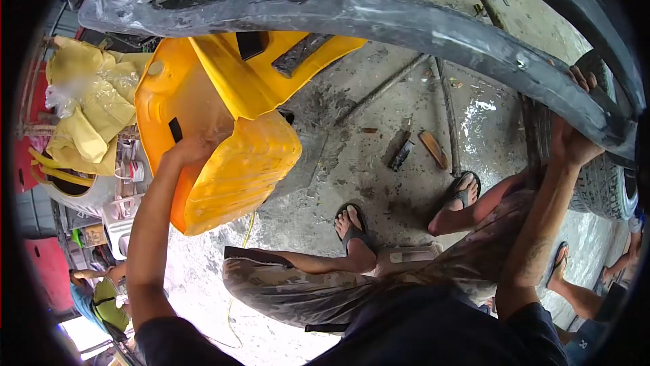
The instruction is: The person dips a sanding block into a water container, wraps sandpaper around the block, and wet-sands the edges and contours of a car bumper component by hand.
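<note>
A large yellow molded shell (247, 169) stands at the left, its hollow side facing me. Inside it is my left hand (198, 149), close to the inner wall near a black slot; its fingers are smeared and partly hidden, so I cannot make out their grip. A long, curved dark grey part (379, 24), like a bumper or fender trim, spans the top of the view in front of the shell. My right hand (573, 141) is wrapped around its right end, with fingertips showing over the far edge.
Below the grey part, metal bars (447, 115) form a stand. A wooden block (433, 149) and a black piece (402, 155) lie on the concrete floor. A tire (602, 186) is at right. Sandpaper sheets (88, 112) lie at left. Other people (107, 298) are at both sides.
</note>
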The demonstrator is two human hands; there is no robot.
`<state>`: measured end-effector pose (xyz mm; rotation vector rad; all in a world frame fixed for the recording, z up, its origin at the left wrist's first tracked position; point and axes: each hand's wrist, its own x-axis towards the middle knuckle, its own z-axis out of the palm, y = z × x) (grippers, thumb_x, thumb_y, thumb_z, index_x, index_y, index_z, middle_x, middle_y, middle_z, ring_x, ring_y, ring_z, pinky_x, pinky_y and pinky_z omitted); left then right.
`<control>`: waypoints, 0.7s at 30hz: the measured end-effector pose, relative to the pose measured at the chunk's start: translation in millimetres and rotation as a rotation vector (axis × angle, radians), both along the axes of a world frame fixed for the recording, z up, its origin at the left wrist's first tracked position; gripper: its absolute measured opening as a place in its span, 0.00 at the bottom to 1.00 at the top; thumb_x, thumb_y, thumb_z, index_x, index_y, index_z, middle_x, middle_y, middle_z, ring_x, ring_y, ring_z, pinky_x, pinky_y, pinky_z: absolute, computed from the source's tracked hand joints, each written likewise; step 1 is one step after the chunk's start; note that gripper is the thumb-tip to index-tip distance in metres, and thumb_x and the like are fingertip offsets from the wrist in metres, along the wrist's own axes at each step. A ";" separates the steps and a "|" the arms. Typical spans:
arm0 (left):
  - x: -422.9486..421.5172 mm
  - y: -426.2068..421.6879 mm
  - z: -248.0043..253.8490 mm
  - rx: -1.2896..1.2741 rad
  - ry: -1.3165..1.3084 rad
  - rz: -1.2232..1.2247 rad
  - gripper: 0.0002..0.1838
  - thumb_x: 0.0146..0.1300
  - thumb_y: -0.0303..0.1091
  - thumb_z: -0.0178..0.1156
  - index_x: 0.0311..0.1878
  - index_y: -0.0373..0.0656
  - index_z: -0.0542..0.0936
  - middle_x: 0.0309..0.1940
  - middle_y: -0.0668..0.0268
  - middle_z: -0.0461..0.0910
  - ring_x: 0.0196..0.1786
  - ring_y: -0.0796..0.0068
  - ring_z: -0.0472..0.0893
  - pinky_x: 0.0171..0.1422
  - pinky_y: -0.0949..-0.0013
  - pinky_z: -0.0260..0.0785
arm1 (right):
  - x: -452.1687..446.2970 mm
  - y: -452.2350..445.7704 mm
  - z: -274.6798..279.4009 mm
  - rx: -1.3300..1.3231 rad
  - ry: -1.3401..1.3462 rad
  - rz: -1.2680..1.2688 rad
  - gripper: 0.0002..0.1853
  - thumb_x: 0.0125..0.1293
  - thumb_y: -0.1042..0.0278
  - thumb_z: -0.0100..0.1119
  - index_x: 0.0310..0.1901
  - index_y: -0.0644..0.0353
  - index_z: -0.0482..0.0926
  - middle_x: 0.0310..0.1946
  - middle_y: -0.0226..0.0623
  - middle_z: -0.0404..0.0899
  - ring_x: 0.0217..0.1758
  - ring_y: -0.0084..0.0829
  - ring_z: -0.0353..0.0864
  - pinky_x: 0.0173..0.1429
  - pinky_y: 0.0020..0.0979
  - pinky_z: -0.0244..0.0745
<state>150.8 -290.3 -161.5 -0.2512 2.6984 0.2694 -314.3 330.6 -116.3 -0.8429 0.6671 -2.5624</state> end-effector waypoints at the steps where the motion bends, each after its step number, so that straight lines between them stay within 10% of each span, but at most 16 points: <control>1: -4.7 2.0 7.1 -0.006 0.000 -0.003 0.24 0.74 0.34 0.52 0.70 0.34 0.70 0.50 0.35 0.82 0.53 0.41 0.84 0.59 0.54 0.77 | -0.7 1.1 -1.7 -0.006 0.000 -0.003 0.41 0.73 0.37 0.47 0.67 0.75 0.65 0.63 0.61 0.72 0.70 0.51 0.72 0.84 0.58 0.49; 4: -25.8 33.7 60.6 -0.011 -0.348 0.244 0.24 0.76 0.38 0.53 0.68 0.34 0.74 0.49 0.42 0.85 0.49 0.49 0.87 0.52 0.60 0.81 | -5.5 0.5 -9.2 -0.072 -0.006 0.027 0.43 0.75 0.36 0.44 0.69 0.76 0.63 0.67 0.65 0.70 0.72 0.55 0.71 0.82 0.55 0.54; 6: -36.0 79.6 115.9 0.233 0.142 0.840 0.22 0.75 0.44 0.60 0.63 0.39 0.80 0.45 0.56 0.84 0.42 0.66 0.88 0.41 0.72 0.81 | -5.0 0.5 -10.6 -0.080 -0.004 0.058 0.40 0.75 0.39 0.44 0.70 0.73 0.65 0.68 0.62 0.70 0.73 0.56 0.70 0.83 0.54 0.54; 7: -37.8 99.5 135.3 0.201 0.369 0.836 0.22 0.75 0.44 0.60 0.63 0.39 0.80 0.45 0.57 0.84 0.38 0.70 0.88 0.34 0.75 0.78 | -3.5 -0.5 -8.5 -0.083 -0.002 0.075 0.38 0.76 0.41 0.44 0.70 0.72 0.66 0.69 0.60 0.70 0.73 0.56 0.70 0.83 0.54 0.54; 8: -40.1 122.8 155.4 0.166 0.593 0.826 0.22 0.75 0.45 0.59 0.63 0.39 0.80 0.45 0.57 0.84 0.35 0.74 0.88 0.28 0.78 0.75 | 29.3 -39.0 25.3 0.154 -0.341 -0.590 0.35 0.76 0.42 0.44 0.72 0.65 0.68 0.71 0.53 0.70 0.75 0.55 0.68 0.83 0.53 0.54; 12: -79.7 218.0 192.6 -0.040 0.950 0.633 0.16 0.75 0.32 0.59 0.60 0.34 0.81 0.49 0.57 0.85 0.43 0.71 0.87 0.40 0.73 0.83 | 20.2 -31.2 13.4 0.103 -0.318 -0.557 0.42 0.74 0.41 0.51 0.70 0.76 0.63 0.70 0.62 0.66 0.75 0.55 0.66 0.85 0.54 0.48; 16: -159.0 289.9 159.3 0.186 1.110 0.499 0.15 0.67 0.18 0.61 0.55 0.35 0.85 0.54 0.58 0.86 0.49 0.72 0.86 0.45 0.72 0.82 | -6.0 -5.8 -17.8 -0.356 -0.097 0.261 0.35 0.74 0.47 0.54 0.72 0.65 0.67 0.70 0.53 0.70 0.77 0.58 0.63 0.84 0.56 0.49; 21: -200.7 271.8 96.2 -0.427 1.408 0.210 0.21 0.55 0.14 0.62 0.53 0.34 0.84 0.51 0.50 0.85 0.52 0.49 0.85 0.57 0.60 0.79 | -3.0 -12.6 -21.0 -0.428 -0.052 0.359 0.35 0.75 0.48 0.51 0.73 0.67 0.65 0.72 0.53 0.69 0.78 0.58 0.62 0.84 0.58 0.49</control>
